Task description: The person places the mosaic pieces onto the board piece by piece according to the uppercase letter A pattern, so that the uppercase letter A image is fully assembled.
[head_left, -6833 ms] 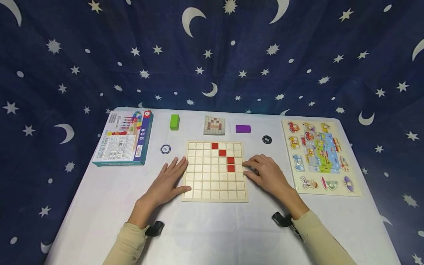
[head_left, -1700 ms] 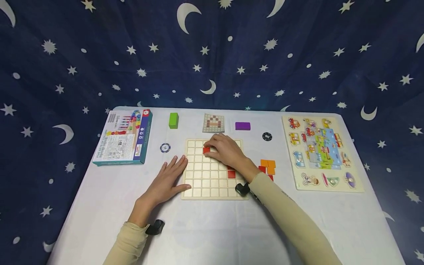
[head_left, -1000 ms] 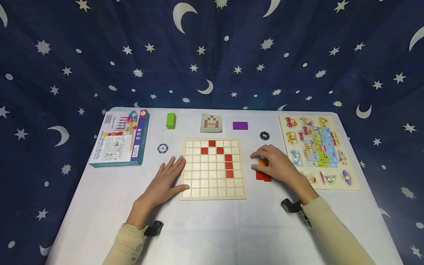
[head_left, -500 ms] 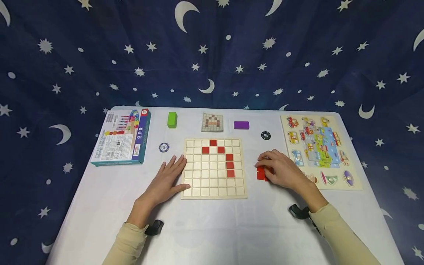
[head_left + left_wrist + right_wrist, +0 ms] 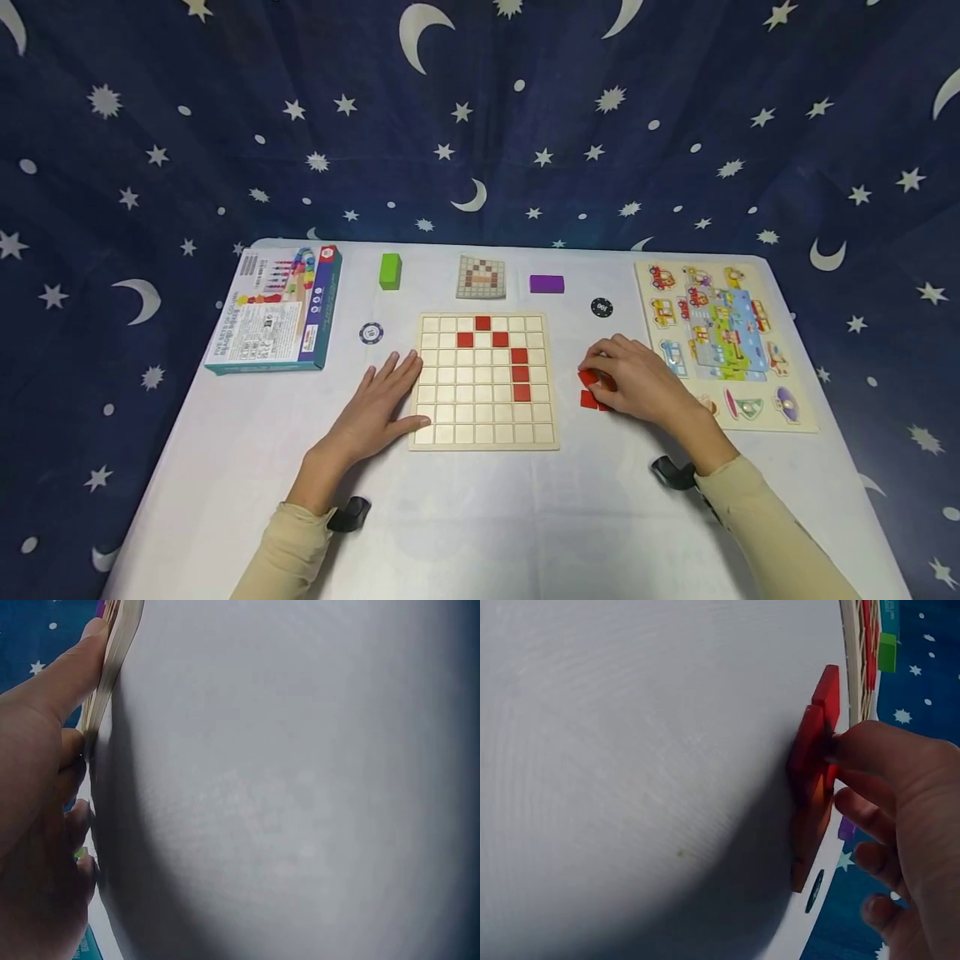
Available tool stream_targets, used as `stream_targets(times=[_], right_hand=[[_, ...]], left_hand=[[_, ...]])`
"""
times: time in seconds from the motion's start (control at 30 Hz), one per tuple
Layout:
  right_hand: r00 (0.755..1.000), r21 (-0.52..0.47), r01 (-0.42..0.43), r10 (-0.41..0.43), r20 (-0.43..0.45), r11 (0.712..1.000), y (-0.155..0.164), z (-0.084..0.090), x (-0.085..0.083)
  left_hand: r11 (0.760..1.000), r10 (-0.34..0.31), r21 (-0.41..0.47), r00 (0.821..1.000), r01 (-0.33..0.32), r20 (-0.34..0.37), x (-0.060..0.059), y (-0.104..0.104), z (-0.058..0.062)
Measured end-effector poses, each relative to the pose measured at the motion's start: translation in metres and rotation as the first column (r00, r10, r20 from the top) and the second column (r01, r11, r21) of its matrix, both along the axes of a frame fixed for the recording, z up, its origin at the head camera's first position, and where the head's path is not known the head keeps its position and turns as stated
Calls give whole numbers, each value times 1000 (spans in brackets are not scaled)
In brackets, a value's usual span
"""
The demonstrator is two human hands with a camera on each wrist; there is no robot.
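Note:
A cream wooden grid board (image 5: 465, 423) lies mid-table, with several red square tiles (image 5: 519, 356) in its cells. My left hand (image 5: 375, 408) rests along the board's left side, fingers straight and spread, the thumb on its lower left edge. Right of the board, my right hand (image 5: 630, 379) is bent over a small pile of loose tiles. Its thumb and index finger pinch a red tile (image 5: 587, 377). Another red tile (image 5: 589, 399) lies just below. In the right wrist view, orange tiles (image 5: 808, 840) show beside the red ones. My palm hides part of the pile.
A pattern card (image 5: 481, 277) lies behind the board, between a green block (image 5: 390, 272) and a purple block (image 5: 547, 284). Two poker chips, one blue-white (image 5: 371, 333) and one black (image 5: 602, 307), flank the board. A boxed game (image 5: 273, 312) lies left, a vehicle puzzle (image 5: 723, 342) right.
Red tiles have been added to the board, one upper left and one lower right. My right hand has gone from the board back to the pile, where a red tile has turned slightly. My left hand stays.

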State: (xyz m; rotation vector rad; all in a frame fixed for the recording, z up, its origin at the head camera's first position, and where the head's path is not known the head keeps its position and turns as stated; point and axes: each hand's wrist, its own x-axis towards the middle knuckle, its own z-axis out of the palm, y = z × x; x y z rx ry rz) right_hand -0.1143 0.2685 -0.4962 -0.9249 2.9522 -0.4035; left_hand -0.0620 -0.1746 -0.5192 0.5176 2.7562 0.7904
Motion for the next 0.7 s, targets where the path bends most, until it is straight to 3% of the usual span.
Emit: stream_targets(times=[0.2,0.33,0.5,0.7], right_hand=[[992,-80,28,-37,-118,996,-11,-6,-4],[984,-163,57,-83,-159,985,-37,-7,-6],[986,-205,43,-74,-148,978,-84,-12,-8],[993,-185,21,-41,-107,982,-141,-9,-12]], left_hand=[[1000,-4,6,1000,4,-1,0,0,0],[1000,-3,-2,1000,3,-17,0,0,-1],[1000,-4,-1,1000,4,-19,-1,-1,-2],[1000,-3,-1,1000,3,-11,-1,-2,-1]])
